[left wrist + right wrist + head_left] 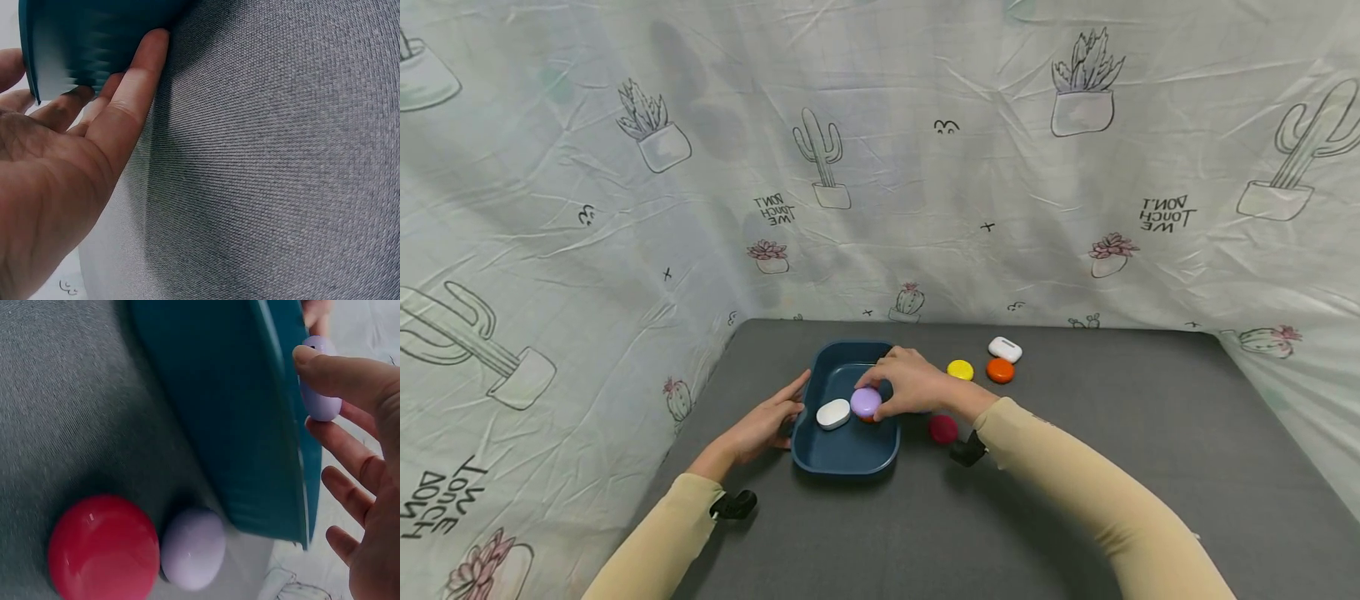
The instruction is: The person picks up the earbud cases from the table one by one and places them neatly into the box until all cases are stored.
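One lilac disc (866, 402), clamped between thumb and fingers of your right hand (913, 382), over the blue tray (842, 457); orange piece (868, 420) partly hidden beneath. One white oval piece (833, 414), inside, left. Your left hand (762, 427), fingers extended, touching the tray's left wall. Tabletop (1075, 467), right of tray: crimson disc (943, 429), near, beside a second lilac piece (194, 549); yellow disc (960, 370), orange disc (1000, 370), white case (1005, 349), far.
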`<move>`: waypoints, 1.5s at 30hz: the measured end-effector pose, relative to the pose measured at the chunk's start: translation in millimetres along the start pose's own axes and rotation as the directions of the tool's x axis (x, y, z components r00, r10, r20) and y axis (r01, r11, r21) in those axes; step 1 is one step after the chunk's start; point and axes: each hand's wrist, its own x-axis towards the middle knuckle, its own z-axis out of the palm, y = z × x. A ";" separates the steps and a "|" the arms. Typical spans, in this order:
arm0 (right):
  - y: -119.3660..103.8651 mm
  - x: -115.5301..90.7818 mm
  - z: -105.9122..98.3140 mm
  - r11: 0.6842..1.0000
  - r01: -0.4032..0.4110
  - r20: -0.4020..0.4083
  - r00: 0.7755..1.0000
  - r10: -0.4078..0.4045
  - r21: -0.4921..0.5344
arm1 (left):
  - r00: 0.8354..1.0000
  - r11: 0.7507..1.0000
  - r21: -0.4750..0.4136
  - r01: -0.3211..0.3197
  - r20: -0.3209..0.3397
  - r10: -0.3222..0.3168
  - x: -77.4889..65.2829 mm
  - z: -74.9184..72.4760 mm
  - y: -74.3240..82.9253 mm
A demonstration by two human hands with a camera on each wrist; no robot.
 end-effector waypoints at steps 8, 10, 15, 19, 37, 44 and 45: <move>-10.8 6.8 13.7 0.982 0.044 0.086 0.996 -0.028 -0.185 | 1.000 1.000 -0.002 -0.001 0.006 0.001 2.0 0.2 0.0; -12.8 7.7 15.9 0.975 0.053 0.097 0.995 -0.033 -0.215 | 1.000 1.000 -0.002 0.003 0.005 -0.003 2.2 0.2 0.5; -12.8 8.2 19.7 0.961 0.070 0.093 0.995 -0.047 -0.267 | 1.000 1.000 0.007 0.002 0.007 -0.002 2.3 0.5 0.6; -9.9 3.7 16.4 0.965 0.053 0.063 0.997 -0.038 -0.256 | 1.000 1.000 0.016 0.001 0.007 -0.001 2.5 0.4 -0.4; 11.7 -28.5 -17.5 0.999 -0.046 -0.133 0.990 0.045 0.000 | 1.000 1.000 0.027 0.005 -0.001 -0.005 0.5 -0.2 -2.8; 25.4 -54.0 -34.8 0.993 -0.089 -0.186 0.977 0.103 0.082 | 1.000 1.000 0.026 -0.006 0.007 0.005 0.5 -2.7 -3.8; 27.8 -57.8 -37.0 0.991 -0.097 -0.193 0.975 0.113 0.091 | 1.000 1.000 0.024 -0.007 0.008 0.007 0.6 -2.9 -4.0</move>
